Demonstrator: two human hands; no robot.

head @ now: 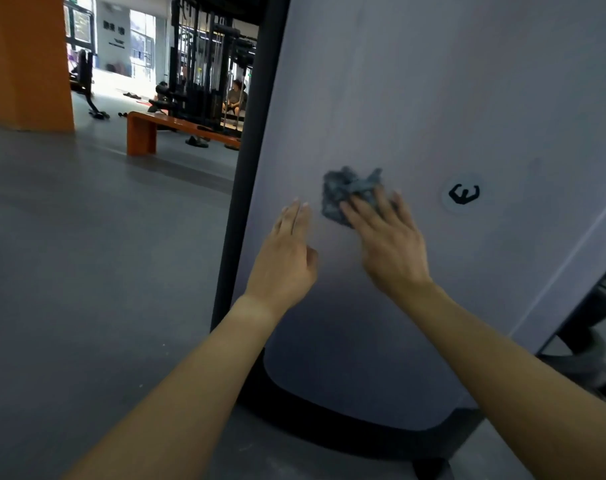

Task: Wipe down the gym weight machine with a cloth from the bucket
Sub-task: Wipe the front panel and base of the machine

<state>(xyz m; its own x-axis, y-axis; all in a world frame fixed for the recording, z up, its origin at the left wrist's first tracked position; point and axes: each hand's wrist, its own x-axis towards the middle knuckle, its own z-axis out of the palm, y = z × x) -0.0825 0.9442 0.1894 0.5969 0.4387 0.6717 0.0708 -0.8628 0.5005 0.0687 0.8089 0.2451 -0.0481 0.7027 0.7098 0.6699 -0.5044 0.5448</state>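
Weight machine panel [433, 98]: a tall, pale grey cover that fills the right of the view. It stands upright with rounded lower corners, and the surface looks matt and faintly streaked.
Floor [87, 271]: grey, running from the near left to the far room.
Black post [249, 168]: a dark upright along the panel's left edge, joining a black base [329, 431] under the panel.
Orange pillar [24, 60]: far left, well apart from the machine.
Cable rack [204, 71]: black frame in the background, with a seated person [235, 98] just beside it.
Orange bench [145, 133]: low, in front of the rack, with dark items on the floor near it.
Right hand [391, 247]: fingers straight and spread, pressing the cloth flat against the panel. Nothing is curled round it.
Left hand [284, 261]: fingers straight and close together, held flat at the panel just left of the cloth. It holds nothing. Contact with the panel cannot be confirmed.
Cloth [343, 192]: grey and crumpled, on the panel at mid height. Its lower right part lies under the right fingertips, and it sits between the left hand's fingertips and the badge.
Badge [463, 194]: round and pale with a black emblem, on the panel right of the cloth and apart from it.
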